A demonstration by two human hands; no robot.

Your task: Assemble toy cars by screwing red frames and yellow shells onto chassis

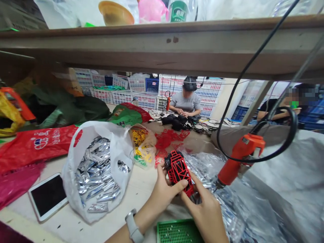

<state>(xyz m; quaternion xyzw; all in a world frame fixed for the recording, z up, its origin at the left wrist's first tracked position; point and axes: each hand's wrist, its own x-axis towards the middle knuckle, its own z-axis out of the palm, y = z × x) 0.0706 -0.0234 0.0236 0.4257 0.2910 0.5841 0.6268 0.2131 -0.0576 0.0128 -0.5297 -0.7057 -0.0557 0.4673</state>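
Both hands hold a small red and black toy car frame (178, 169) above the workbench. My left hand (164, 189), with a grey watch band on the wrist, has its fingers wrapped round the car's left side and its thumb across the top. My right hand (205, 210) grips the car's near right end from below. An orange electric screwdriver (238, 158) hangs on a black cable just right of the car, tip down, touched by neither hand.
A white bag of silver parts (98, 172) and a clear bag of yellow parts (141, 143) lie left. A tablet (48, 195), red bags (37, 143), loose red frames (169, 138), a green tray (178, 231). Two people sit across the bench.
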